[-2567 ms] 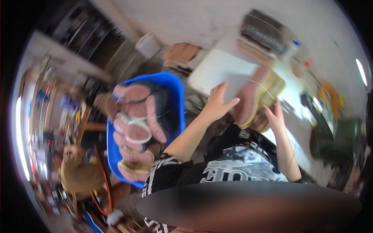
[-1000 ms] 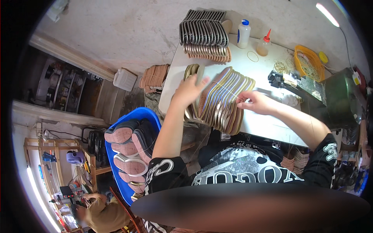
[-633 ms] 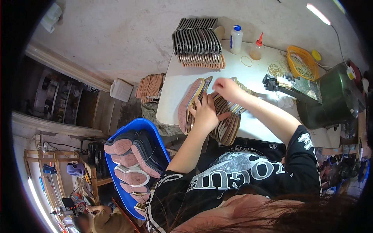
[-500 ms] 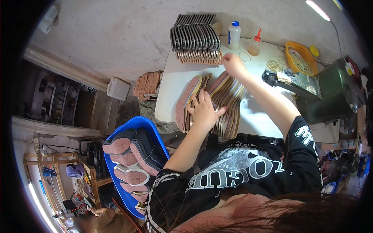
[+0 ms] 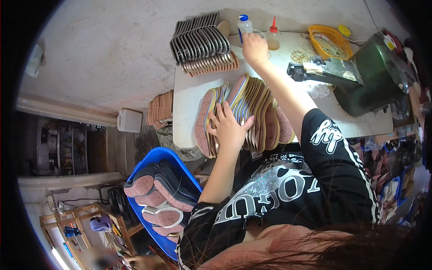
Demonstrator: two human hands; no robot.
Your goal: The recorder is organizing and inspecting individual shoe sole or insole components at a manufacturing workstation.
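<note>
On the white table, my left hand [image 5: 228, 129] lies with its fingers spread over a row of shoe insoles [image 5: 252, 110] standing on edge, pink-faced with pale yellow rims. A smaller group of the insoles [image 5: 205, 119] leans at its left. My right hand [image 5: 255, 48] is beyond the row, in front of a white squeeze bottle [image 5: 244, 24] with a blue cap. Its fingers are closed, and a thin pale rubber band [image 5: 263, 33] loops out from beside them; the fingertips are partly hidden.
A bundle of dark shoe soles [image 5: 200, 38] stands at the back left. Behind the right hand is a red-tipped bottle [image 5: 273, 38]. An orange basket [image 5: 330, 31] of rubber bands and a dark green machine [image 5: 375, 81] are at right. A blue tub [image 5: 186, 173] holds more soles at lower left.
My right hand has moved away from the sole bundle toward the bottles, and the rubber band there has shifted with it. My left hand stays on the insoles. The whole view has shifted.
</note>
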